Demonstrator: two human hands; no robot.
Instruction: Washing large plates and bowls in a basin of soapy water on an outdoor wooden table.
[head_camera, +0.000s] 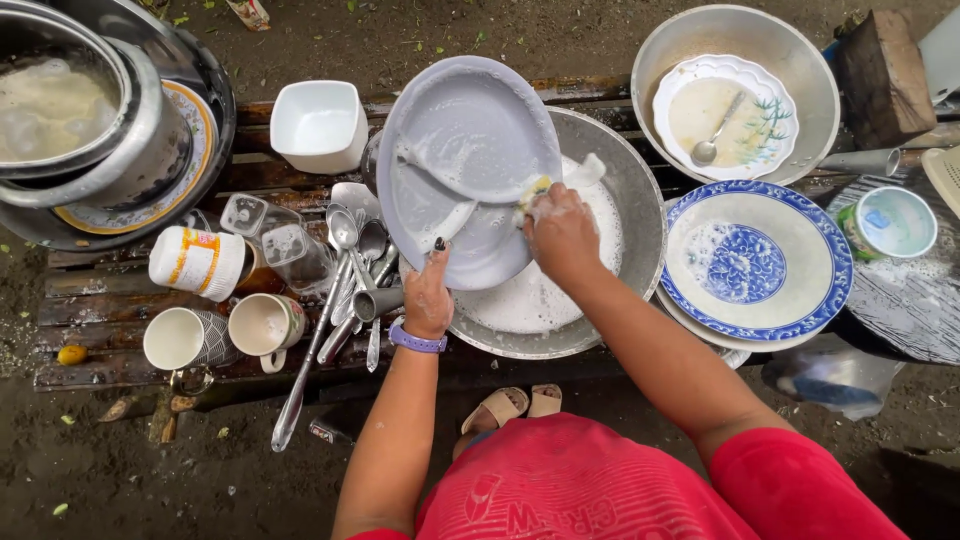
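While the left hand (428, 297) grips the soapy grey plate's (465, 165) lower rim, tilting it over the basin (630, 200) of suds, the right hand (562, 232) pinches a sponge (536, 190) against it; a spoon (712, 140) lies in the white dish (685, 85) nearby.

Left hand (428, 296) tilts a grey plate (465, 165) — right hand (562, 232) presses a sponge (537, 190) on it.

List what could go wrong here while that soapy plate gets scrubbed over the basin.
1. The grey plate is tilted and covered in suds, held at its lower edge by the left hand; it could slip into the metal basin.
2. The right hand scrubs with a sponge, and that push might knock the plate onto the spoons piled beside it.
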